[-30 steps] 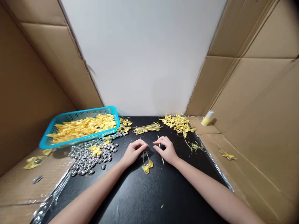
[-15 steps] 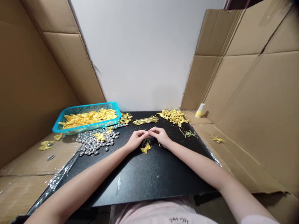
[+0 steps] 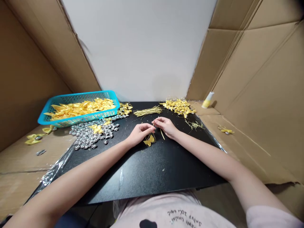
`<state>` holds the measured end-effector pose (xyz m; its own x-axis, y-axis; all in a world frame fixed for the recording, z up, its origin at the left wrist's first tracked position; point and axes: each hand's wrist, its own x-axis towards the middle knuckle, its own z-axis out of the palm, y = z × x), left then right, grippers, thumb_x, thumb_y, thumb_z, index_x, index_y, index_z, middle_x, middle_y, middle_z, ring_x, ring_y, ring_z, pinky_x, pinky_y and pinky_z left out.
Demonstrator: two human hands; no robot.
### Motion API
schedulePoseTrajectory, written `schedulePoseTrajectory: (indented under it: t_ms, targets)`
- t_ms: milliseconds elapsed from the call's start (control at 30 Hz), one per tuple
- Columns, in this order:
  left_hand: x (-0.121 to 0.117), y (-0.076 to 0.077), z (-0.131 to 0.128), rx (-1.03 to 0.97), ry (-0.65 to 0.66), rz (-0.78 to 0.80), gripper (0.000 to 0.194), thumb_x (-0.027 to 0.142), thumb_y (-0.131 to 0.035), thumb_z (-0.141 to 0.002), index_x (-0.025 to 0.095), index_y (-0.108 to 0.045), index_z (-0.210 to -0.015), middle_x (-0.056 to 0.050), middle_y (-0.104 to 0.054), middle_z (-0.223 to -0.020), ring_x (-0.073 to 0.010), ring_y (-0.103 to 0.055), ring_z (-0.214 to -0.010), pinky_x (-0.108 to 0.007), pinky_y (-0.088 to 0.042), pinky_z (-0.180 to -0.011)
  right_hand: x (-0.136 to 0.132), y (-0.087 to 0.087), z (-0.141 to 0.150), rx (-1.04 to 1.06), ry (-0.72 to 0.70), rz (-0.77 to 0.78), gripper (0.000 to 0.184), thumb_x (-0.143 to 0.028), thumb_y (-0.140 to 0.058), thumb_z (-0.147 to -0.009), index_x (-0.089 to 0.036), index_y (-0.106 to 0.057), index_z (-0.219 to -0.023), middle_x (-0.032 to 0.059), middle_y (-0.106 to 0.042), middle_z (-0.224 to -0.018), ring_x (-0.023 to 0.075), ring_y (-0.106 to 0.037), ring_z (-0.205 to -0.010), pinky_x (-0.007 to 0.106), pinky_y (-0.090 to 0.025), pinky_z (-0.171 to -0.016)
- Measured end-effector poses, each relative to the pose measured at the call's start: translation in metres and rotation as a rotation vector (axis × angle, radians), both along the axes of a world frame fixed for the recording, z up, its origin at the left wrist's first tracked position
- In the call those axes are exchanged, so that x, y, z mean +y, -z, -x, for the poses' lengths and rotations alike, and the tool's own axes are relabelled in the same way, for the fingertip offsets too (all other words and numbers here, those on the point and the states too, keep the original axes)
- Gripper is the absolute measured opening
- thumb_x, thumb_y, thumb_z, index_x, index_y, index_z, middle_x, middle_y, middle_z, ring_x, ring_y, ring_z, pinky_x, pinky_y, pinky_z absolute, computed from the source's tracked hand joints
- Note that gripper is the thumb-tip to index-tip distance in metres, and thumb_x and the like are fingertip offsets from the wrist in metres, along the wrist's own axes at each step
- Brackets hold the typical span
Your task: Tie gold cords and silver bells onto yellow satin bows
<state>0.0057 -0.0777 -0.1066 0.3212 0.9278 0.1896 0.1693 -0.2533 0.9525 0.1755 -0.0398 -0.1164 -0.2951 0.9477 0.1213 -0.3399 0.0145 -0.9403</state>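
Observation:
Over the middle of the black table [image 3: 142, 171], my left hand [image 3: 140, 134] is closed in a pinch on a thin gold cord. A yellow ribbon bow [image 3: 149, 141] hangs or rests just below these fingertips, with the cord looped around it. My right hand [image 3: 166, 126] pinches the same cord close by, its fingertips almost meeting the left ones. A loose gold end [image 3: 162, 134] sticks out beneath the right hand. The exact crossing of the cord between the fingers is too small to make out.
A blue basket [image 3: 111, 112] of yellow bows stands at back left, beside many silver beads [image 3: 90, 139]. Behind my hands lie gold cords [image 3: 147, 110]. Finished-looking bows [image 3: 179, 107] and cord scraps [image 3: 195, 124] are at right, near a white-yellow bottle [image 3: 208, 99]. Cardboard walls flank the table.
My fingertips have drawn slightly apart, the right hand now a little higher than the left. More of the loose cord end shows below the right hand. The camera view has tilted down.

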Motion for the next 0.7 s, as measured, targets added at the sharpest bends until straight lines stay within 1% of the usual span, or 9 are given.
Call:
schedulePoseTrajectory:
  t_ms: [100,267,367,467,567,700]
  targets:
    - [0.0,0.0,0.0,-0.003,-0.015,-0.001,0.037,0.051,-0.068,-0.075,0.015,-0.069,-0.077,-0.003,-0.07,-0.073,-0.0172,-0.062,-0.07,-0.028,-0.047,-0.071,0.0,-0.001,0.001,0.013,-0.002,0.024,0.027,-0.036,-0.084,-0.058,-0.018,-0.069,-0.071,0.0003,-0.072,-0.076,0.0128,-0.065,-0.074,0.029,-0.051,-0.081]
    - [0.001,-0.001,0.001,0.006,-0.03,-0.006,0.036,0.051,-0.067,-0.076,0.015,-0.069,-0.076,-0.003,-0.07,-0.071,-0.0167,-0.061,-0.068,-0.028,-0.047,-0.069,0.0,-0.001,0.001,0.037,-0.004,0.056,0.03,-0.037,-0.084,-0.059,-0.017,-0.067,-0.073,0.0005,-0.073,-0.072,0.0134,-0.067,-0.072,0.031,-0.052,-0.081]
    - [0.0,-0.004,0.002,0.013,-0.018,-0.001,0.036,0.051,-0.067,-0.075,0.015,-0.069,-0.075,-0.002,-0.07,-0.068,-0.0157,-0.061,-0.064,-0.027,-0.047,-0.065,0.001,0.0,0.001,0.049,0.002,0.067,0.029,-0.036,-0.084,-0.06,-0.017,-0.067,-0.073,0.0001,-0.072,-0.071,0.0124,-0.067,-0.07,0.029,-0.052,-0.078]
    - [-0.002,-0.006,0.002,0.021,0.011,0.016,0.035,0.05,-0.067,-0.075,0.015,-0.069,-0.075,-0.002,-0.069,-0.064,-0.0148,-0.059,-0.06,-0.026,-0.046,-0.061,0.003,-0.001,-0.001,0.06,0.013,0.092,0.027,-0.035,-0.083,-0.062,-0.017,-0.066,-0.074,-0.0003,-0.072,-0.071,0.0102,-0.064,-0.062,0.025,-0.052,-0.07]
    - [-0.003,-0.006,0.002,0.016,0.041,0.04,0.034,0.048,-0.066,-0.077,0.014,-0.07,-0.078,-0.002,-0.069,-0.065,-0.0145,-0.059,-0.059,-0.026,-0.045,-0.059,0.009,-0.008,-0.008,0.077,0.026,0.111,0.024,-0.033,-0.081,-0.066,-0.019,-0.064,-0.076,-0.002,-0.072,-0.071,0.0082,-0.062,-0.057,0.023,-0.052,-0.064]
    - [-0.003,-0.006,0.0,-0.012,0.073,0.056,0.03,0.045,-0.065,-0.079,0.015,-0.07,-0.079,-0.003,-0.071,-0.071,-0.0153,-0.062,-0.066,-0.027,-0.046,-0.066,0.016,-0.026,-0.02,0.098,0.026,0.096,0.017,-0.03,-0.077,-0.074,-0.021,-0.062,-0.078,-0.0039,-0.071,-0.073,0.0087,-0.065,-0.063,0.023,-0.053,-0.069]
